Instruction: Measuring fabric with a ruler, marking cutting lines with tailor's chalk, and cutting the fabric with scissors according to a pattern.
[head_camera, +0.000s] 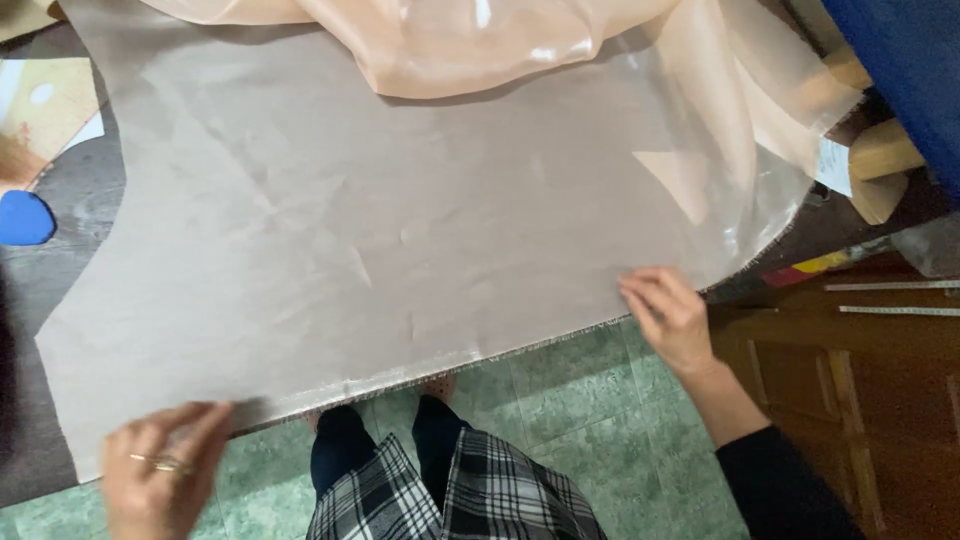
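Note:
A large sheet of pale beige satin fabric (400, 230) lies spread over a dark table (40, 290), its near edge hanging over the front. My left hand (160, 470), with a ring on one finger, pinches the fabric's near left corner. My right hand (668, 312) grips the fabric's near right edge with the fingers curled over it. A bunched-up, shiny peach part of the fabric (470, 40) is piled at the far side.
A blue rounded piece (22, 218) and a tan paper pattern (35, 110) lie at the left. Wooden pieces (880, 160) and a blue cloth (900, 70) are at the right. Below are a green tiled floor (590, 400), a brown wooden cabinet (860, 380) and my plaid skirt.

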